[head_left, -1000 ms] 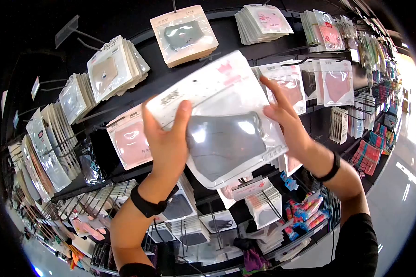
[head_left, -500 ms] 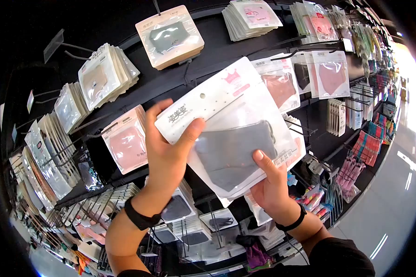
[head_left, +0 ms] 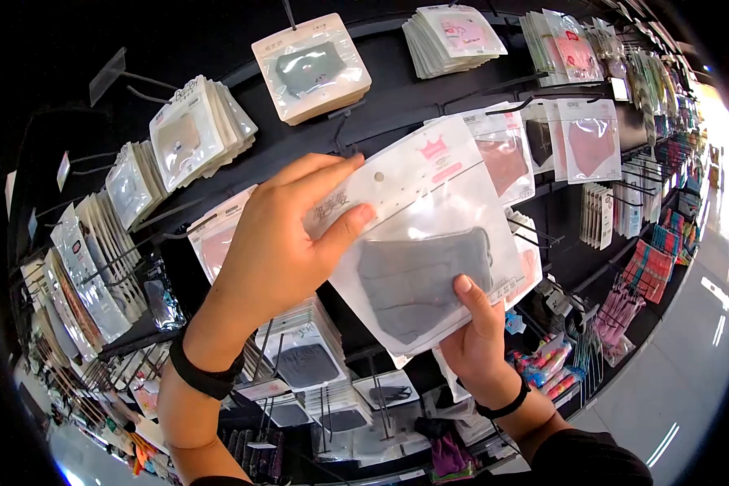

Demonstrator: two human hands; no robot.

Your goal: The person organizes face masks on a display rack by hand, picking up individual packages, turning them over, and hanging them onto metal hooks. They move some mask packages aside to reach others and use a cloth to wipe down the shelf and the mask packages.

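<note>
A packaged grey face mask [head_left: 417, 283] is held up, tilted, in front of the rack. Its white card top carries a pink crown and a round hang hole. My left hand [head_left: 279, 227] is closed on the upper left corner, thumb in front and fingers over the top edge. Gripping the lower right edge, my right hand [head_left: 479, 344] has its thumb on the clear front; its other fingers are hidden behind. Just above the pack's top edge, a black metal hook [head_left: 342, 125] sticks out.
Behind hang a pack with a dark green mask [head_left: 312, 69], a pink mask pack [head_left: 223, 235] and pink mask packs [head_left: 589, 142] on the right. More grey mask packs [head_left: 306, 364] hang below. A pale tiled floor [head_left: 680, 389] lies to the right.
My left hand has moved up and right over the card's corner, its fingers now reaching further along the top edge. The pack has shifted slightly right and down in view.
</note>
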